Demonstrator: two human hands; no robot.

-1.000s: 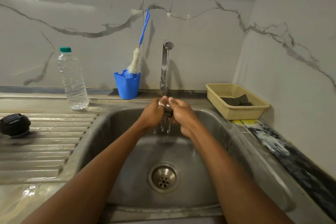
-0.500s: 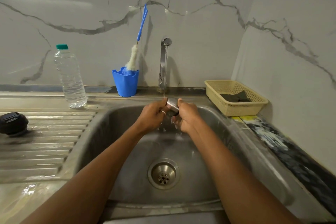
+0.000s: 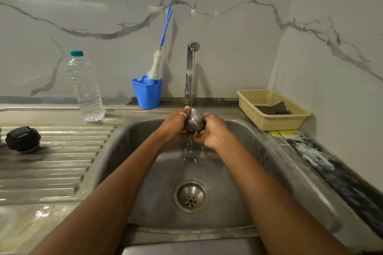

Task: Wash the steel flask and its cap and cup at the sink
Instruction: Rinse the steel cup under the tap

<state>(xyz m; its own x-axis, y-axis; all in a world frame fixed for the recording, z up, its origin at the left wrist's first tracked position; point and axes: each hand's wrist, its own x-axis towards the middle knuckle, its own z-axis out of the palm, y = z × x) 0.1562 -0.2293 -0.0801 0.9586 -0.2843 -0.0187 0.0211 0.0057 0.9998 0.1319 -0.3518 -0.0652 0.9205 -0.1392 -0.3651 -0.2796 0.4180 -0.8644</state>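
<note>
The sink (image 3: 228, 203) lies directly below the tap (image 3: 189, 72), whose thin stream lands on the steel cup (image 3: 193, 123) held just under the spout. The cup sits between both hands, equally near each; which way its mouth faces cannot be told. The left hand (image 3: 174, 123) curls round the cup's left side, and the right hand (image 3: 211, 132) wraps its right side and underside. The black cap (image 3: 23, 138) rests on the desk, well left of the tap. The flask is not in view.
</note>
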